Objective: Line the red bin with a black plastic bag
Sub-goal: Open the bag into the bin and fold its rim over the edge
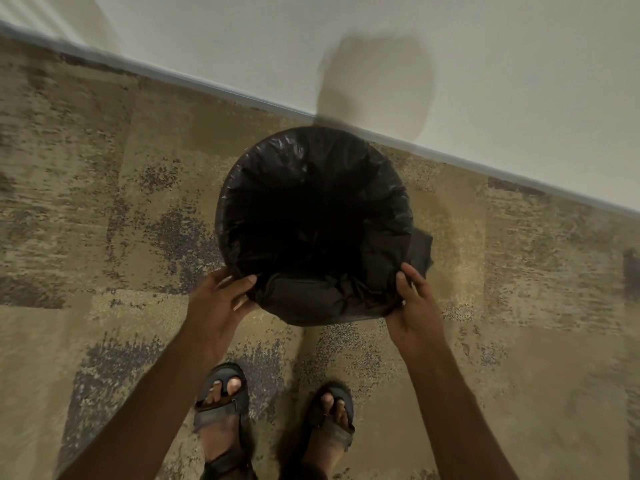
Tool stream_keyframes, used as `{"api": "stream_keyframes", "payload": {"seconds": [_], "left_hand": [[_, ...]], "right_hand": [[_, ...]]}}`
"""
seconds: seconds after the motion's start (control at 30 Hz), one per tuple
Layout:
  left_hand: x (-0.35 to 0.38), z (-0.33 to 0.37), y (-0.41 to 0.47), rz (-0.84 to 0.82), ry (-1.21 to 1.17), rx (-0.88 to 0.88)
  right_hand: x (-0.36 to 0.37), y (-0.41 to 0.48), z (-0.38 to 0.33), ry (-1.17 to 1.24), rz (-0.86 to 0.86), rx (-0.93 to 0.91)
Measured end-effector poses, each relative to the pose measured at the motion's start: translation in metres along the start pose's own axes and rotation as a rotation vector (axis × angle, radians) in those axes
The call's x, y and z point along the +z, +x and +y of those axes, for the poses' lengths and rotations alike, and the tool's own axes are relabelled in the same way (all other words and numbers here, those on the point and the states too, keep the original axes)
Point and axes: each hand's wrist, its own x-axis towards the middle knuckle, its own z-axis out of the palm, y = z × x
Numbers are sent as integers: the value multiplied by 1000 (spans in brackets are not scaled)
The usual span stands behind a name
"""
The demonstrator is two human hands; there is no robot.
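Black plastic bag [313,216] spread over a round bin, covering the whole rim and sagging dark into the middle; no red of the bin itself visible from above. Sits directly ahead of both hands, on patterned carpet [104,202], close to the base of a pale wall [485,64].

Left hand [216,303] at the near-left edge of the bin, thumb hooked over the rim onto the plastic, fingers wrapped under and outside, gripping bag and rim together. Right hand [414,303] at the near-right edge, thumb pressed on top of the bunched plastic, fingers curled below, likewise clamped on the bag at the rim. Between the two hands, a thick fold of slack bag [311,299] gathered along the near side, hanging over the outside of the bin. Just beyond the right hand, a loose flap of plastic [420,249] sticking out past the rim.

Far side of the bag, away from both hands, stretched smooth and slightly glossy over the edge. Rounded shadow [377,84] cast on the wall beyond the bin.

Below the hands, nearer the body, two feet in dark strapped sandals [221,407] planted on the carpet, both forearms reaching out above them.
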Motion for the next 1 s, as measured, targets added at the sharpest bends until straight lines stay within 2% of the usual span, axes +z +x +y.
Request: {"api": "stream_keyframes", "payload": {"seconds": [0.13,0.37,0.5,0.53,0.6,0.67,0.7,0.8,0.9,1.0], "left_hand": [[-4,-4,1,-11,-80,-49],[-7,-5,4,-43,-45,-55],[-3,-4,-2,-17,65,-6],[-2,-4,-5,9,105,17],[1,-4,-11,77,136,57],[3,-6,-16,144,77,62],[4,-7,-19,175,24,44],[14,-12,-26,189,-38,-79],[27,-15,-28,133,-51,-203],[31,-12,-22,133,-99,-230]], "right_hand": [[-18,12,5,82,25,73],[-19,30,5,-58,-9,103],[-12,22,-1,-89,-28,128],[-11,16,-2,-100,-6,124],[-12,3,-3,-129,157,80],[-13,-15,-2,-211,373,-11],[-11,-25,-1,-249,409,-59],[5,-50,9,-315,289,-101],[24,-57,15,-240,193,32],[34,-46,14,-147,183,135]]}}
